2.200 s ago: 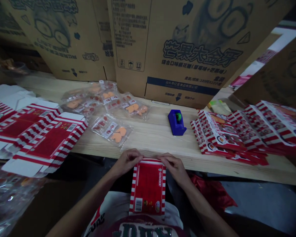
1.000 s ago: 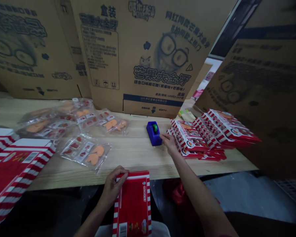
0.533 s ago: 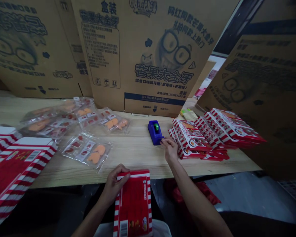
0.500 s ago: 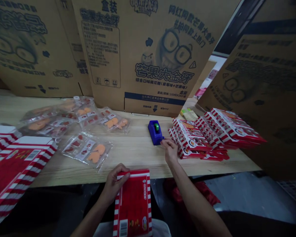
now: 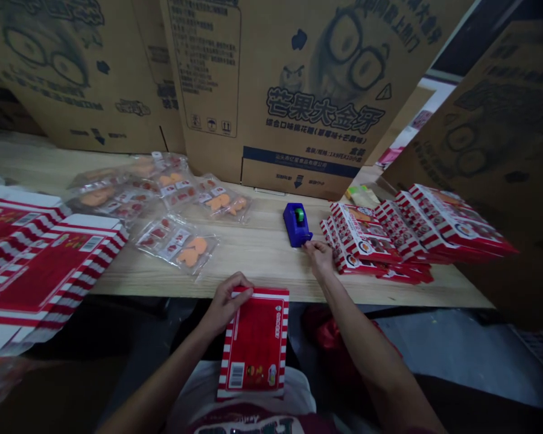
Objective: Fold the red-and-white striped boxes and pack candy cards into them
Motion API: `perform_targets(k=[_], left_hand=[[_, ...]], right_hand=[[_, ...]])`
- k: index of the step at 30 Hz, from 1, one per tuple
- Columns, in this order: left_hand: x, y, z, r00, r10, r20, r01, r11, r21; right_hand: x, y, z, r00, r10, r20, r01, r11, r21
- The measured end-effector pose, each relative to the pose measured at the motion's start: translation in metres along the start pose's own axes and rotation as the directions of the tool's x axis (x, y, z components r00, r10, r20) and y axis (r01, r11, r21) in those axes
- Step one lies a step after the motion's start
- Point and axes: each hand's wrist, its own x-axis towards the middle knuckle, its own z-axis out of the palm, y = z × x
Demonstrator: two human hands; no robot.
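Note:
My left hand [image 5: 230,301] is closed on the upper left corner of a red box [image 5: 256,337] with white-striped edges. The box is held over my lap, its barcode at the lower left. At the front tip of a blue tape dispenser [image 5: 295,229], my right hand [image 5: 320,255] has thumb and fingers pinched together on the end of the tape. The strip itself hardly shows. A green-cored tape roll [image 5: 299,215] sits in the dispenser.
Several clear bags of orange pieces [image 5: 192,250] lie left of centre. Flat striped cartons [image 5: 49,265] are stacked at the left. Filled-looking red boxes [image 5: 366,235] are piled at the right. Large brown cardboard boxes [image 5: 257,72] stand along the back.
The view has shifted, so the table things appear higher or further right. My right hand stays at the dispenser's tip, and my left hand still holds the red box.

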Motion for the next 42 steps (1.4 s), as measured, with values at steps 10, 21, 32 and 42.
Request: perform_targets(k=[10, 21, 32, 42], left_hand=[[-0.001, 0.007, 0.003, 0.999, -0.031, 0.028, 0.031, 0.999, -0.012], [0.0, 0.013, 0.013, 0.999, 0.006, 0.041, -0.008, 0.999, 0.041], [-0.016, 0.04, 0.012, 0.981, 0.132, 0.145, -0.15, 0.981, 0.123], [-0.022, 0.045, 0.017, 0.985, 0.14, 0.103, -0.152, 0.981, 0.122]], right_hand=[[-0.044, -0.096, 0.012, 0.715, 0.054, 0.697, -0.002, 0.997, -0.075], [-0.073, -0.159, 0.047, 0.14, 0.165, 0.976, 0.848, 0.49, -0.204], [-0.084, -0.102, 0.031, -0.047, 0.383, 0.922, -0.399, 0.839, -0.369], [-0.077, -0.127, 0.024, 0.058, 0.3, 0.952, -0.025, 0.954, -0.299]])
